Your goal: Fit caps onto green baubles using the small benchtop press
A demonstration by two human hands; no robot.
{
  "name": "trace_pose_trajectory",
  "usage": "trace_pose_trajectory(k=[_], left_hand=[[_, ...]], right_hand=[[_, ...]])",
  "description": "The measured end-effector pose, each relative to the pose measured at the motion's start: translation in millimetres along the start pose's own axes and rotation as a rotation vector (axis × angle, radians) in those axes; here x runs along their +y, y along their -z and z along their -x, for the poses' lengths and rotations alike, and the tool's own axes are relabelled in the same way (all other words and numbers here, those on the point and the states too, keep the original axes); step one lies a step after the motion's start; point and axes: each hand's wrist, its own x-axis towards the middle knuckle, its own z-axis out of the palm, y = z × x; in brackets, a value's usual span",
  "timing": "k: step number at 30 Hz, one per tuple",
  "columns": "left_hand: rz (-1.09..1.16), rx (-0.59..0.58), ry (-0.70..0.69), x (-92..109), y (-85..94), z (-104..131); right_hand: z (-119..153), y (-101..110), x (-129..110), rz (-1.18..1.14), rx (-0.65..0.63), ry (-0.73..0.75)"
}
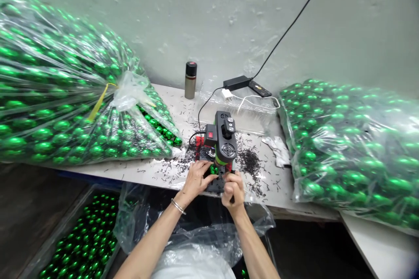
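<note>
One green ball (214,169) sits pinched in your left hand (196,178). Above that grip stands the black machine (225,141); just right, your right hand (234,189) curls, its hold unclear.

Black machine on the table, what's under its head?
Under the black machine, a shiny green ball shows at the left hand. The hand and machine cover the rest, which can't be seen.

1. L hand (196,178): bare, fingers & all.
2. L wrist (184,197): silver-col. bangle (177,206), thin, shiny, looks like 2 narrow bands.
3. R hand (233,189) + wrist: also bare.
4. L forearm (152,239) & R forearm (255,239): both uncovered.
5. White garment (193,266) at torso; only pt. visible from where I'm standing, cut & fabric unclear.
6. Crinkled clear plastic (199,237) alongside it; can't tell if worn.
</note>
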Motion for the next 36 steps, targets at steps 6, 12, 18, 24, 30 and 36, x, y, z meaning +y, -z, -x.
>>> trace_pose_trajectory(k=[6, 12, 18, 24, 30, 36], left_hand=[[0.024, 0.036, 0.019, 6.6, 6.6, 27.2], [-0.136, 0.050, -0.104, -1.4, 36.8, 58.5], [-0.514, 0.056, 0.219, -41.6, 76.9, -30.3], [-0.542, -0.089, 0.290, -59.3, 88.2, -77.4], [0.233, 0.055, 0.462, -35.6, 85.3, -35.7], [0.830, 0.048, 0.664, -2.8, 35.5, -2.7]], right_hand=[[-60.1, 22.8, -35.1, -0.103, 0.070, -0.148], [-73.5, 23.6, -44.0, -0.126, 0.102, -0.152], [-54.1, 17.9, -35.3, -0.109, 0.104, -0.097], [-54.7, 19.0, -35.5, -0.094, 0.102, -0.086], [-53.6, 16.3, -36.7, -0.092, 0.109, -0.066], [-55.6, 17.8, -39.0, -0.079, 0.093, -0.073]])
